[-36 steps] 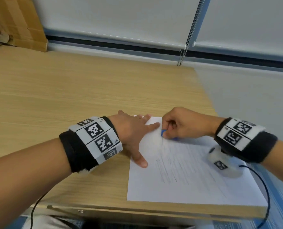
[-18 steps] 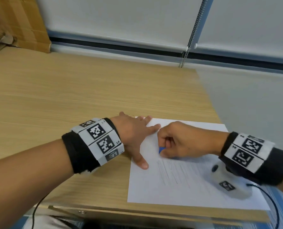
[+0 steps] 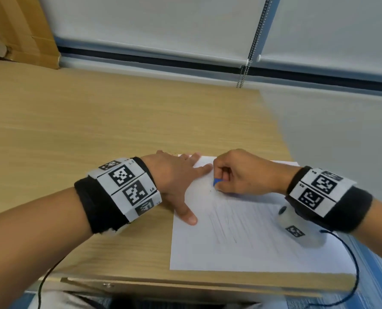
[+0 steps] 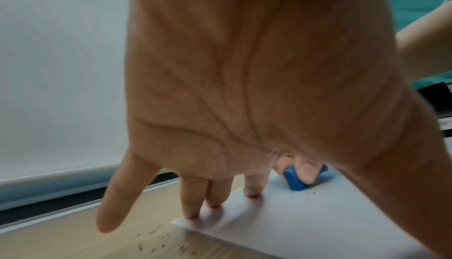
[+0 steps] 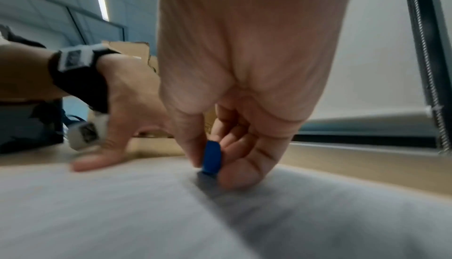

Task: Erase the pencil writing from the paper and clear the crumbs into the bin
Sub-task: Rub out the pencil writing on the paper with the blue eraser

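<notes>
Erasing in progress: right hand [image 3: 241, 172] pinches blue eraser [image 3: 216, 181] at top of paper [image 3: 230, 248], flat left hand [image 3: 174, 175] steadying; faint writing and crumbs [image 4: 159, 244] remain.

Blue eraser [image 3: 216, 181]; white paper [image 3: 241, 241]; light wood-grain desk [image 3: 96, 130].

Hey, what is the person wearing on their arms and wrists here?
Bare forearms, no sleeves. Each wrist carries a black fabric band: left wristband, right wristband, wrapped with white panels printed with black square markers. A small white camera hangs under the right wrist, trailing a dark cable.
</notes>
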{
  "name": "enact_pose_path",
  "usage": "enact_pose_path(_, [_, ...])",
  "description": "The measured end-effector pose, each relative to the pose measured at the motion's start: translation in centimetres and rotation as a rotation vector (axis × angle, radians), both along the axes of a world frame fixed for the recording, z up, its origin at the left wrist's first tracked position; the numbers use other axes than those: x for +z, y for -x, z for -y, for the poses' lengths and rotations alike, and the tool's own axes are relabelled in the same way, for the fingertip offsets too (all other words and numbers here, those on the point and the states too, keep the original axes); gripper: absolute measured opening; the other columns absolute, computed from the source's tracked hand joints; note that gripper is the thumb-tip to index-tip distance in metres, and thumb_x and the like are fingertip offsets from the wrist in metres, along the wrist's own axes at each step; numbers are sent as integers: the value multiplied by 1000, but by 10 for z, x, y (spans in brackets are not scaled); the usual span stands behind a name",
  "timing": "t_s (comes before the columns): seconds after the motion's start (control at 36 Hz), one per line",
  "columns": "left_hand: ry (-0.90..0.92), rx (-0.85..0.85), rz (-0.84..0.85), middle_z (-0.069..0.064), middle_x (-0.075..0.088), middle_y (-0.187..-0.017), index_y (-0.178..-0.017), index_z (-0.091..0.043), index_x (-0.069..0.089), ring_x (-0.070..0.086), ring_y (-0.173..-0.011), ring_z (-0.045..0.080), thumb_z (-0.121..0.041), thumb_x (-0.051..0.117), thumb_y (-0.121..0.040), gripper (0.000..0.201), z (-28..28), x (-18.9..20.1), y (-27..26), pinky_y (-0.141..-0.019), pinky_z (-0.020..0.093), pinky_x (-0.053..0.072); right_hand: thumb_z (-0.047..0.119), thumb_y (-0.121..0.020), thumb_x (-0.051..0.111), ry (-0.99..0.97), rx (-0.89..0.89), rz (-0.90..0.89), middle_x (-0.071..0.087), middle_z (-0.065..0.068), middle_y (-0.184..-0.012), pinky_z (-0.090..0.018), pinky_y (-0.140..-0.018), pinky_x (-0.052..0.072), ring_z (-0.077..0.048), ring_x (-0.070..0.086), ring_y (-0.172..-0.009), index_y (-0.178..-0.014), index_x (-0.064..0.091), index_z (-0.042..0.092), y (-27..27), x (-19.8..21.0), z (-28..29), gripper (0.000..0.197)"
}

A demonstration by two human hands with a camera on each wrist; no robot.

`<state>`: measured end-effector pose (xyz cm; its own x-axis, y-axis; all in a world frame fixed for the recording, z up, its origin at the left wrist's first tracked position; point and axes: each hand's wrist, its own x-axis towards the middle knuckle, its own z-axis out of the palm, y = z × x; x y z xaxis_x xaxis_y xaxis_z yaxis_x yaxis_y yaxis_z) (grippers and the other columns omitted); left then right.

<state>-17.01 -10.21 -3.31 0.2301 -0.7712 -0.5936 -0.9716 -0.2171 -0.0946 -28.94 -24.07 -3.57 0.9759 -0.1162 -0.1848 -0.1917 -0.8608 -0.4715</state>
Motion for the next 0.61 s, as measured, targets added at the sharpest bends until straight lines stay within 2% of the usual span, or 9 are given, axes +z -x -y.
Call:
enact_pose_path(0.14, [-8, -12, 17, -1, -26, -160, -149, -35, -24, -5, -151, 19, -75, 67, -67, 130, 1, 2, 2, -115, 60, 15, 18, -82, 72, -86, 145, -174, 60, 8, -64, -16, -55, 43, -3, 51, -56, -80, 67, 11, 12, 2, -19, 9])
enact_pose_path(0.19, [-15, -6, 18, -2, -27, -159, -149, -36, -25, -5, -151, 19, -75, 67, -67, 129, 2, 1, 1, -114, 60, 14, 19, -81, 73, -77, 83, -139, 64, 6, -62, -18, -55, 45, -2, 52, -53, -80, 69, 11, 6, 5, -7, 10])
enact_pose_path(0.28, [-20, 6, 15, -4, -28, -159, -148, -38, -26, -5, -151, 18, -76, 66, -66, 129, 2, 0, 1, -114, 59, 13, 15, -82, 71, -41, -29, -27, 68, -2, -67, -14, -52, 41, -1, 52, -51, -78, 68, 8, 1, 2, 7, 9])
enact_pose_path(0.33, [-19, 4, 14, -3, -28, -159, -148, -37, -26, -5, -151, 19, -76, 67, -66, 130, 2, 0, 0, -114, 60, 13, 12, -81, 70, -54, -9, -27, 67, -4, -68, -14, -52, 40, -3, 51, -52, -76, 66, 8, 7, 0, -1, 7])
enact_pose_path(0.44, [-5, -7, 17, -1, -26, -160, -149, -35, -25, -4, -151, 20, -76, 67, -66, 131, 2, -1, 0, -116, 58, 16, 17, -82, 72, -100, 128, -190, 63, 3, -66, -15, -55, 44, -2, 52, -55, -81, 68, 10, 15, 4, -17, 9])
enact_pose_path(0.5, [-1, 5, 2, -2, -26, -160, -149, -36, -24, -5, -151, 19, -76, 68, -65, 131, 2, -1, 0, -115, 57, 14, 16, -81, 72, -50, 95, -143, 63, 5, -63, -17, -55, 43, -2, 51, -53, -81, 69, 8, 7, 8, -5, 9])
enact_pose_path(0.61, [-2, 22, -10, -4, -27, -159, -149, -38, -25, -8, -150, 18, -75, 68, -66, 129, 0, 0, -1, -115, 57, 12, 13, -80, 71, 4, 1, -44, 69, -2, -66, -17, -52, 43, -4, 53, -52, -79, 68, 6, -1, 6, 10, 7])
